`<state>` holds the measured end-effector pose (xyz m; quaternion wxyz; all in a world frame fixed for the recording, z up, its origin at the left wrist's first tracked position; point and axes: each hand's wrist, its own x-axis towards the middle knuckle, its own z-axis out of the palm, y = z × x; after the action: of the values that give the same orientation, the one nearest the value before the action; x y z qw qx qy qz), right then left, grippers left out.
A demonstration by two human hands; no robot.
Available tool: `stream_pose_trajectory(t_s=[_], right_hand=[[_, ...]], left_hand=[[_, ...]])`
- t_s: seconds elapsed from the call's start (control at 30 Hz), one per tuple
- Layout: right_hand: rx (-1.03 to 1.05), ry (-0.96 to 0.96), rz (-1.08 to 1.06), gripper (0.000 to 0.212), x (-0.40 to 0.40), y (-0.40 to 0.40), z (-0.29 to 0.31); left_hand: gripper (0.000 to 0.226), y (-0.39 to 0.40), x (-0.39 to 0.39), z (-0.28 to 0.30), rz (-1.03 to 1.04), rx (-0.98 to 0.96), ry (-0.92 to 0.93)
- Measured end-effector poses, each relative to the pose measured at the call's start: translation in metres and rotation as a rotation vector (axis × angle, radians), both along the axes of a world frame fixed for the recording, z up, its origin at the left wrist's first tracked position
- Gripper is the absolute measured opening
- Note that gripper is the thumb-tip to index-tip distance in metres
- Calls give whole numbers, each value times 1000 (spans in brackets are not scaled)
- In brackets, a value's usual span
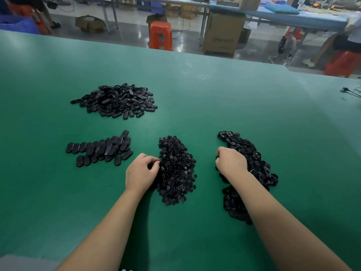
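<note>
The person is working at a green surface (195,94) where black plastic parts are lying grouped by kind, each group within easy reach. The left hand (141,171) is digging into the left flank of the small round pieces (176,171), heaped midway along the near edge. Its fingers (151,160) are curling tight against the thumb, apparently pinching one piece out of the heap. The right hand (231,163) is resting on the oblong shells (254,161), heaped nearer the right edge. Its fingers are curling down into them, and whether they are gripping one is hidden. Both hands are probably fetching mating parts at once. Toward the left edge, flat oblong covers (101,149) are lying overlapped in rows, likely for counting. A loose pile (117,101) is lying farther back, out of the way.
</note>
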<state>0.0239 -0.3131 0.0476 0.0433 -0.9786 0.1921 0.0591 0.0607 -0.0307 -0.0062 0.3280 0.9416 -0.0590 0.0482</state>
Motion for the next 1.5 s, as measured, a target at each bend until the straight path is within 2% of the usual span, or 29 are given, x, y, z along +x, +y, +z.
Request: stream_pose_trajectory(t_s=[0.07, 0.17, 0.33, 0.43, 0.6, 0.8, 1.03, 1.3, 1.5], right_hand=[[35, -64, -6, 26, -2, -2, 2], [228, -211, -30, 32, -5, 2, 7], [1004, -467, -321, 23, -19, 36, 0], [1147, -527, -410, 17, -30, 60, -19], [1174, -628, -457, 21, -41, 76, -39], [1100, -705, -384, 23, -51, 83, -47], [1071, -731, -333, 22, -53, 83, -48], [1076, -738, -323, 23, -53, 84, -50], [1075, -736, -321, 23, -52, 84, -50]], left_hand=[[12, 0, 0, 0, 2, -6, 1], [12, 0, 0, -1, 5, -14, -2], [19, 0, 1, -2, -12, 4, -13], [23, 1, -1, -2, -40, 31, -6], [18, 1, -1, 0, -42, 6, -2], [9, 2, -1, 2, -40, -39, -1], [12, 2, -3, 3, -42, -98, -2], [14, 5, -5, 6, 1, -304, -2], [12, 8, -5, 13, 83, -585, 109]])
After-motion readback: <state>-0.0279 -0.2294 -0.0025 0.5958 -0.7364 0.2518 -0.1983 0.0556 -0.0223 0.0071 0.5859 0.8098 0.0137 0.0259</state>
